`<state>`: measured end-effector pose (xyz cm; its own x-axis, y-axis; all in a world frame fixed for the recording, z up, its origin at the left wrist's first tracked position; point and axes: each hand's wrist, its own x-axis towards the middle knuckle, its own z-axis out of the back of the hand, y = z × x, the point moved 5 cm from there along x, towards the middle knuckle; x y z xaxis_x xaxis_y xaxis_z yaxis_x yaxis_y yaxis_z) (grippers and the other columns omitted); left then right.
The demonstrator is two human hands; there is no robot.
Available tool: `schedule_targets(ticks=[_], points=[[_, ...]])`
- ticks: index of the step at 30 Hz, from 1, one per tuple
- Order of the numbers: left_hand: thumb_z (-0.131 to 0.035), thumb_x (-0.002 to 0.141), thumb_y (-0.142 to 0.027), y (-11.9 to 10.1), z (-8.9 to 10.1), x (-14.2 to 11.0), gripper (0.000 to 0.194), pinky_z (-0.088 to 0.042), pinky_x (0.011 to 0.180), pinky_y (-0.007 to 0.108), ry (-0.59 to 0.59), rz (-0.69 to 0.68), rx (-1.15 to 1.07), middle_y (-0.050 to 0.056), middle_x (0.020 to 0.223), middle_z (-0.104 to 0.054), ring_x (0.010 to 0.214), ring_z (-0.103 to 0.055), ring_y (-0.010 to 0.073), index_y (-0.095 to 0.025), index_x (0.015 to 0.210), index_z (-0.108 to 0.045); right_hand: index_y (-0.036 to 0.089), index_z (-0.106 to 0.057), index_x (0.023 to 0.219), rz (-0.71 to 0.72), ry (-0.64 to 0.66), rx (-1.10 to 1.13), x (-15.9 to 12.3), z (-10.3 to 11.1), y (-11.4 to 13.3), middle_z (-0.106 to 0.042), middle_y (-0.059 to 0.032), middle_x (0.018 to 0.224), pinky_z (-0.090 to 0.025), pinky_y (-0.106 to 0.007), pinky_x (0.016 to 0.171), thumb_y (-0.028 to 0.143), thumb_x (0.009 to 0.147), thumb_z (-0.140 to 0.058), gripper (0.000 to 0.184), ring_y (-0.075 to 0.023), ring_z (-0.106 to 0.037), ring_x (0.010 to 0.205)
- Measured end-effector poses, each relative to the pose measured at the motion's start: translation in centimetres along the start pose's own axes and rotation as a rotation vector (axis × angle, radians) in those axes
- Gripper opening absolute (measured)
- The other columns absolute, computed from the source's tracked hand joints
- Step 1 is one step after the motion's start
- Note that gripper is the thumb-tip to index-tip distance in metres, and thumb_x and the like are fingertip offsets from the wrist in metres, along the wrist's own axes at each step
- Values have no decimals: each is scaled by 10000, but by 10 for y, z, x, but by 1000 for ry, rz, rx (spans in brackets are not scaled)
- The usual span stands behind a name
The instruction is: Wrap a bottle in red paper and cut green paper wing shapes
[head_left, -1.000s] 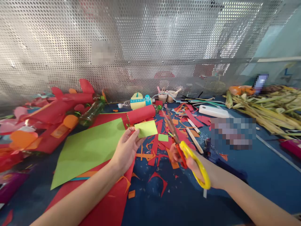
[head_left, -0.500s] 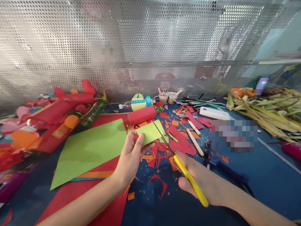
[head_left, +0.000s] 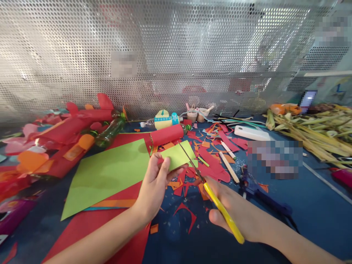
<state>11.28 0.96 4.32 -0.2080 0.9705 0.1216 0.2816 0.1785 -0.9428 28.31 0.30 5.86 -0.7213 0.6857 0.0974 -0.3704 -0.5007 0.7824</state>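
Note:
My left hand [head_left: 155, 183] pinches a small yellow-green paper piece [head_left: 177, 157] above the blue table [head_left: 302, 205]. My right hand [head_left: 233, 209] grips yellow-handled scissors [head_left: 217, 205]. Their thin blades [head_left: 191, 163] reach up and left and cross the right side of the paper piece. A large green paper sheet [head_left: 107, 174] lies to the left on red paper [head_left: 115, 238]. Red and orange paper scraps [head_left: 203, 165] are scattered under and beyond both hands.
A red paper roll [head_left: 166, 135], a green bottle [head_left: 110, 132], and red and orange paper crafts [head_left: 55, 135] sit at the left. A blue glue gun [head_left: 261, 192] lies right of my hands. Green plant stalks [head_left: 310, 128] pile at the far right. A perforated metal screen [head_left: 176, 55] stands behind.
My right hand turned the scissors and brought the blades from the right onto the small paper piece. My left hand lowered the piece slightly toward me.

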Motion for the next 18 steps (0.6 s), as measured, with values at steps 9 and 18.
schedule_targets(ticks=[9,18], points=[[-551,878,-332,-1,-2,-3,138,-558,883,325,-10,23,-47,-16,991,-630,935,-683,170,-230,909,-463,145,-497,1061,-37,13,-36,0,-4,-6,-579,-110,851,-477,-363,665,719,825,-311,648,-233,-556,714],[-533,900,-297,-4,-5,-5,99,-541,900,315,-5,43,-62,-34,904,-632,924,-688,155,-223,905,-468,216,-358,768,5,-22,-30,4,-11,-17,-405,25,636,-255,-274,464,815,771,-189,623,-124,-328,514]])
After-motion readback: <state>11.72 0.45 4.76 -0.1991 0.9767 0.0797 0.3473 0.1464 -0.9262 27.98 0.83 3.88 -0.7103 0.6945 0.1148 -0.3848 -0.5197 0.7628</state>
